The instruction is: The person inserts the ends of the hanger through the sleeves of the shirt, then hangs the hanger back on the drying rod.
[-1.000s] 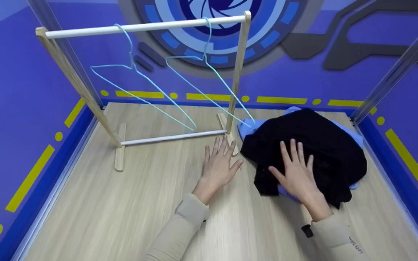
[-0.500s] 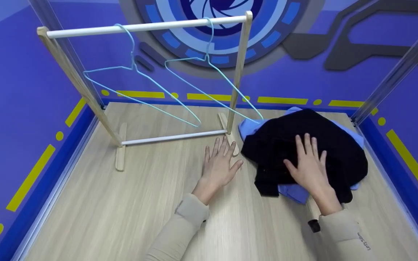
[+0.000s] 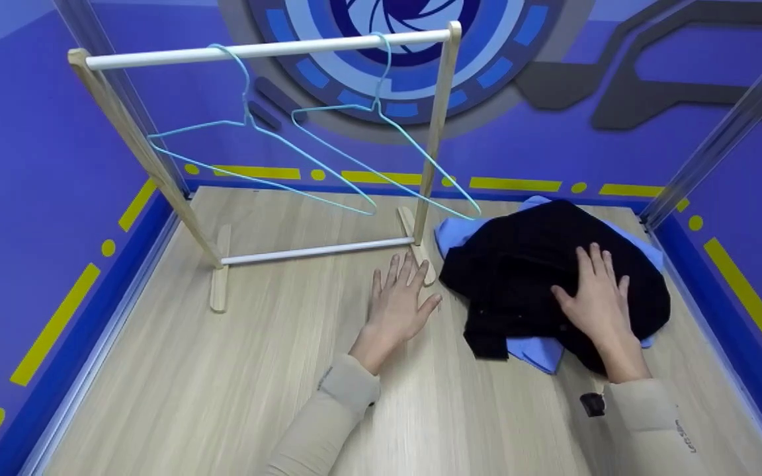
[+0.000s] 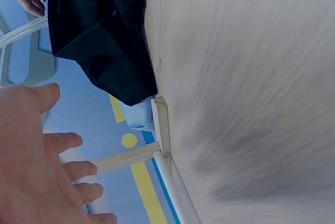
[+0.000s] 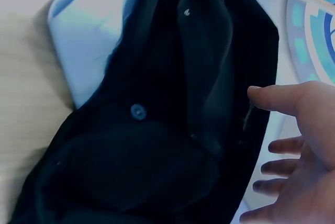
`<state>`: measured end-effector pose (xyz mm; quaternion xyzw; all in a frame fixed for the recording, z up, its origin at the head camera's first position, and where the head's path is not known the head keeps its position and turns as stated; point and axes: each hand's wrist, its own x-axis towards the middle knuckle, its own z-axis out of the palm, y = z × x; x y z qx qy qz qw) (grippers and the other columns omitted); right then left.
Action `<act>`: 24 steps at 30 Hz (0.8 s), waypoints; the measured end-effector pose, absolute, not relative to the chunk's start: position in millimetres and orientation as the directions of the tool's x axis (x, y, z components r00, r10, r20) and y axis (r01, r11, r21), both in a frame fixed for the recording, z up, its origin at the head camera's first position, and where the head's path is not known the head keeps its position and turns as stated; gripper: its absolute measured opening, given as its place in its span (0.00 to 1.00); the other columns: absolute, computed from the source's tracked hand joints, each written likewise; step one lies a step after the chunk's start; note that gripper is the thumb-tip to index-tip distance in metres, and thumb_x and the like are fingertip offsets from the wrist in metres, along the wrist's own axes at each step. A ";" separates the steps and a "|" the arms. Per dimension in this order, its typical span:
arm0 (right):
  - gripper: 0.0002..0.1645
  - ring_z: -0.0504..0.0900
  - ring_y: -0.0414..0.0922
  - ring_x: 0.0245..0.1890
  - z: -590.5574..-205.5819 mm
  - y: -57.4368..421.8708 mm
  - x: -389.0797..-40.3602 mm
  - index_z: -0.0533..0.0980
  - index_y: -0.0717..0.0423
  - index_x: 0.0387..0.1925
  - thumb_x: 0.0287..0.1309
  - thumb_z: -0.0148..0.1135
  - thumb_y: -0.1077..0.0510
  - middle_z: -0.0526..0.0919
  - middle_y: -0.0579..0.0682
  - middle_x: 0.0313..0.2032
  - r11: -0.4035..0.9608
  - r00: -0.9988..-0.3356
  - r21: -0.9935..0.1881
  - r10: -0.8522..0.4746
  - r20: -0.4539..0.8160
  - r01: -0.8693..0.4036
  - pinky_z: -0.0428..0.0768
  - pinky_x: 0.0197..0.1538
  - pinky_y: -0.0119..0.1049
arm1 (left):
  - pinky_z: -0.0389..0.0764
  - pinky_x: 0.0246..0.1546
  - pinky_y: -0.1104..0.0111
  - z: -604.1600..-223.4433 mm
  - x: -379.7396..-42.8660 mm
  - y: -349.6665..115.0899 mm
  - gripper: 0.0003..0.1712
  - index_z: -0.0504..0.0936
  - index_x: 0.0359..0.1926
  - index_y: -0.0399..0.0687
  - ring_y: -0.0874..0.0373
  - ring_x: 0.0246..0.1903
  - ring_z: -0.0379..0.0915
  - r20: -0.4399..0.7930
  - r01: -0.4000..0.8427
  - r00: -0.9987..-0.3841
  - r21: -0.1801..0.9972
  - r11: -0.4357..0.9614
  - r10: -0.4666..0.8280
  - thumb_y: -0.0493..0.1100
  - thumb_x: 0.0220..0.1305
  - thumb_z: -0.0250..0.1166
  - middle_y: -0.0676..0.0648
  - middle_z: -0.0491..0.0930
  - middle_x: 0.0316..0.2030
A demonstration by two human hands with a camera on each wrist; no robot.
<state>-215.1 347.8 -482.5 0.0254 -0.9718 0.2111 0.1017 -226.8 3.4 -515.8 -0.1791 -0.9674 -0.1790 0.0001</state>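
Observation:
A crumpled black garment with buttons [image 3: 526, 264] lies heaped on the right of the wooden surface, over a light blue cloth [image 3: 536, 354] that peeks out around it. My right hand [image 3: 599, 304] is over the garment's right part, fingers spread and holding nothing; whether it touches the fabric I cannot tell. In the right wrist view a round button [image 5: 138, 111] shows on the black cloth. My left hand [image 3: 394, 311], fingers spread, is just in front of the rack's right foot [image 3: 424, 261] and grips nothing. Two light blue wire hangers, a left one [image 3: 262, 165] and a right one [image 3: 381, 142], hang bare from the rack.
The small clothes rack has a white top bar [image 3: 275, 49], wooden posts and a white lower bar [image 3: 318, 252]. Blue printed walls [image 3: 718, 152] enclose the wooden tabletop [image 3: 235, 390] at the back and both sides.
My right hand has moved to the right across the black garment, exposing more of the blue cloth at its front. Both hangers have swung slightly. My left hand has stayed nearly still.

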 end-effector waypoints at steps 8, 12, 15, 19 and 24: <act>0.49 0.40 0.72 0.76 -491.0 360.1 -220.0 0.54 0.72 0.75 0.64 0.69 0.55 0.44 0.76 0.76 0.907 -0.987 -0.419 0.028 0.157 -0.041 0.38 0.65 0.80 | 0.44 0.71 0.36 -518.8 -227.0 3.9 0.40 0.56 0.81 0.53 0.38 0.78 0.38 0.068 0.332 -0.942 0.342 0.879 0.329 0.65 0.78 0.48 0.40 0.48 0.80; 0.48 0.43 0.73 0.75 -494.7 363.4 -220.7 0.55 0.72 0.75 0.65 0.69 0.54 0.46 0.77 0.75 0.907 -0.989 -0.421 0.044 0.140 -0.019 0.40 0.65 0.80 | 0.45 0.71 0.36 -519.2 -226.9 4.4 0.39 0.57 0.81 0.54 0.37 0.78 0.40 0.061 0.325 -0.944 0.336 0.884 0.324 0.65 0.78 0.48 0.40 0.50 0.79; 0.48 0.49 0.75 0.72 -497.6 364.6 -220.4 0.56 0.73 0.74 0.64 0.69 0.55 0.50 0.79 0.73 0.909 -0.989 -0.417 0.043 0.143 -0.020 0.46 0.64 0.80 | 0.45 0.71 0.36 -519.0 -226.5 4.5 0.39 0.57 0.81 0.55 0.37 0.77 0.42 0.056 0.321 -0.945 0.327 0.889 0.321 0.65 0.78 0.48 0.40 0.51 0.79; 0.46 0.60 0.78 0.65 -502.4 364.8 -219.7 0.58 0.75 0.72 0.64 0.69 0.56 0.59 0.80 0.68 0.919 -0.987 -0.393 0.038 0.155 -0.026 0.61 0.59 0.77 | 0.46 0.71 0.36 -518.8 -225.5 4.3 0.39 0.57 0.81 0.55 0.37 0.77 0.43 0.047 0.317 -0.946 0.328 0.890 0.320 0.66 0.78 0.47 0.40 0.51 0.79; 0.45 0.70 0.78 0.56 -507.0 364.6 -219.0 0.58 0.75 0.72 0.65 0.67 0.55 0.68 0.81 0.61 0.934 -0.988 -0.357 0.044 0.151 -0.013 0.72 0.50 0.72 | 0.44 0.71 0.35 -518.6 -224.0 3.5 0.38 0.57 0.81 0.54 0.36 0.77 0.43 0.041 0.315 -0.946 0.356 0.880 0.322 0.64 0.79 0.48 0.40 0.51 0.79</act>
